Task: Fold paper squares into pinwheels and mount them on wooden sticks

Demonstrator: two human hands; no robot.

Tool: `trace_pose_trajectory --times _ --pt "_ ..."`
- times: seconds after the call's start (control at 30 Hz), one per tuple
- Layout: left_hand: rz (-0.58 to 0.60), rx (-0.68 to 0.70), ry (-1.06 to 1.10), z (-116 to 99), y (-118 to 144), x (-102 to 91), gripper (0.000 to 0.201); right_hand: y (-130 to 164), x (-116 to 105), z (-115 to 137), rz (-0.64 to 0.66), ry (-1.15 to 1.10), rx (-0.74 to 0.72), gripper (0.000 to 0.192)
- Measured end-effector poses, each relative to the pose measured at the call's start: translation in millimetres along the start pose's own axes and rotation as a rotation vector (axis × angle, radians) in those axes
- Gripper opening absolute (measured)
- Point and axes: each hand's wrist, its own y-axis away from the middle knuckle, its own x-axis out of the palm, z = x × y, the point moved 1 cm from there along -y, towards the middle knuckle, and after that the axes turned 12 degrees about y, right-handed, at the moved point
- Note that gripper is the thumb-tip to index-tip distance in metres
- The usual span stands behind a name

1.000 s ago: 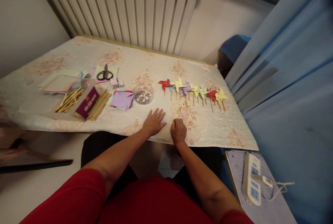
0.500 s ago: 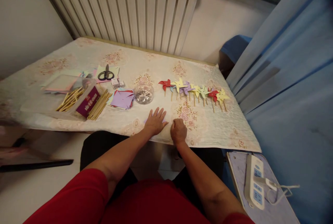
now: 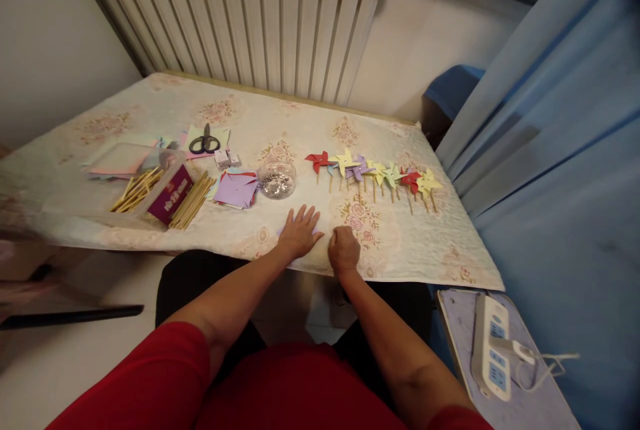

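Note:
My left hand (image 3: 299, 233) lies flat on the tablecloth with its fingers spread. Beneath it a sliver of purple paper (image 3: 281, 231) shows; the hand hides most of that sheet. Beside it, my right hand (image 3: 344, 248) rests on the cloth as a closed fist, and whatever might be inside is hidden. Beyond the left hand stands a clear round dish (image 3: 277, 181) with small shiny pieces in it. A stack of cut paper squares (image 3: 236, 189), purple on top, lies left of the dish. Several paper pinwheels (image 3: 345, 162) on sticks form a row past my right hand.
On the left, a clear plastic box (image 3: 120, 218) holds wooden sticks (image 3: 141, 190), with more sticks (image 3: 193, 202) beside it. Scissors (image 3: 205, 141) lie on coloured paper near small white boxes (image 3: 221, 159). A power strip (image 3: 493, 348) sits on a side surface at right, by a blue curtain (image 3: 545, 170).

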Motion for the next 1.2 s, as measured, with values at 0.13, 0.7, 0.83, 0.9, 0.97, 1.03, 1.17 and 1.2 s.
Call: trace_pose_trajectory --times 0.13,0.7,0.83,0.9,0.97,1.03,1.17,1.2 --pt "0.01 -0.01 0.004 0 0 0.0 0.065 0 -2 1 0.011 0.017 -0.002 0.015" --pt "-0.029 0.024 0.042 14 43 -20.5 0.071 0 -6 4 0.049 0.085 0.026 0.013" --pt "-0.038 0.049 0.052 31 71 -27.7 0.085 0 -2 3 0.035 0.075 0.021 0.014" --pt "-0.009 0.063 0.053 36 78 -28.5 0.089 0 0 2 0.023 0.075 0.021 0.014" --pt "0.035 0.066 0.051 39 81 -28.3 0.088 0 2 2 0.019 0.074 0.024 0.014" --pt "0.082 0.06 0.042 40 81 -28.6 0.084 1 3 1 0.018 0.07 0.025 0.014" --pt "0.149 0.056 0.003 37 73 -36.3 0.076 1 3 1 0.017 0.072 0.028 0.014" --pt "0.159 0.062 -0.008 36 71 -39.9 0.074 1 3 1 0.016 0.076 0.029 0.014"
